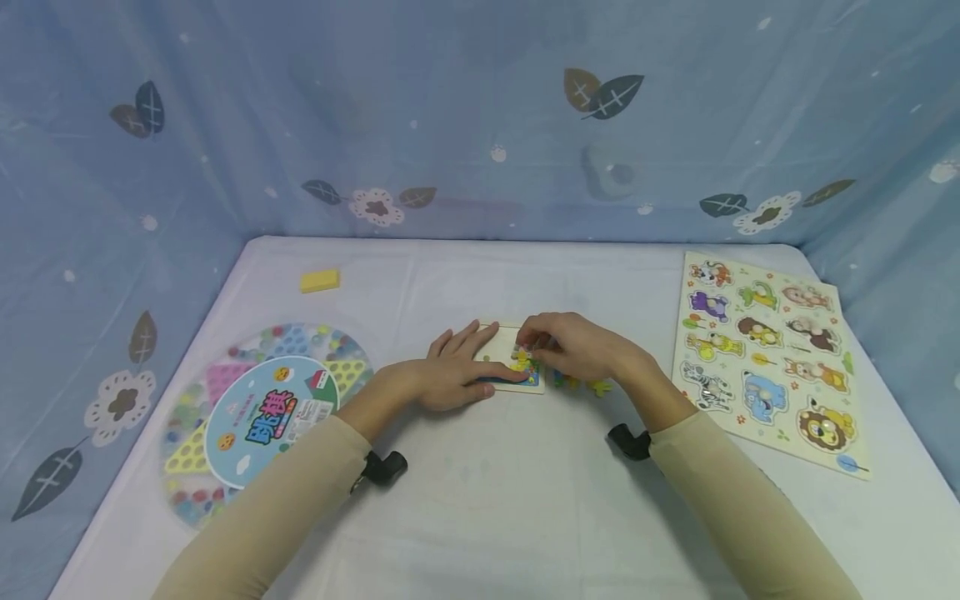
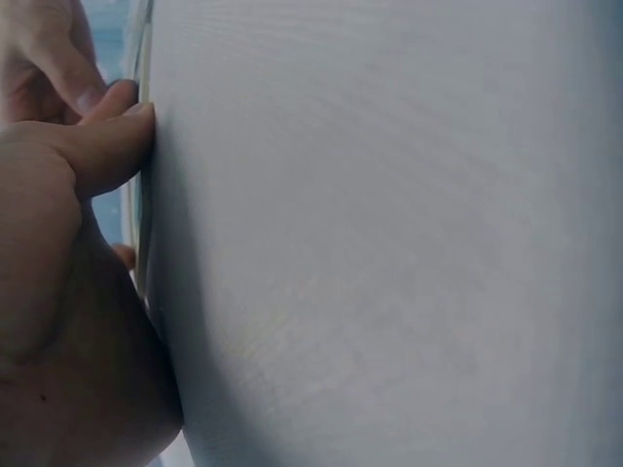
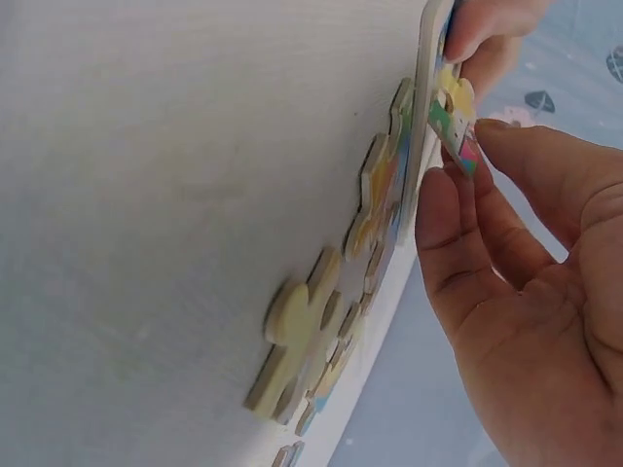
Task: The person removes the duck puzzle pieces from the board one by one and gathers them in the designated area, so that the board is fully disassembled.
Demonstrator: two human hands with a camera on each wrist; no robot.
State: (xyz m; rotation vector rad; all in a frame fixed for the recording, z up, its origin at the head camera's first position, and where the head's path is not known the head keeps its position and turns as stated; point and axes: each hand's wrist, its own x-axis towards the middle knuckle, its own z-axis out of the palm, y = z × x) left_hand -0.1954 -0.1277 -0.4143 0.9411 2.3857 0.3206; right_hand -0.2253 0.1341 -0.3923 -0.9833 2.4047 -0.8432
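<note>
Looking down at the table, we see the left hand (image 1: 453, 375) lying across a small puzzle board (image 1: 508, 337), its fingers straight and spread apart, one finger reaching to the blue, near right part of the picture. The left wrist view shows us its thumb along the board's edge.

Beside it, the right hand (image 1: 573, 342) has thumb and fingers together, pinching a puzzle piece (image 3: 453, 126) marked with green, pink and white. That piece is tilted at the right part of the board; whether it touches the board, we cannot tell. Just right of the board, near the right hand, loose pieces (image 1: 600, 387) lie on the white tablecloth (image 1: 487, 517); in the right wrist view we make out their knobs and pale edges.

Well to the left we find a round disc (image 1: 217, 379) filled with coloured beads, a blue card (image 1: 232, 425) in its middle and the left sleeve (image 1: 285, 508) over part of it. Behind the disc sits a yellow block (image 1: 319, 281). On the far right we see a larger animal board (image 1: 738, 365). Behind the table hangs a blue curtain (image 1: 480, 100) with leaves and flowers.
</note>
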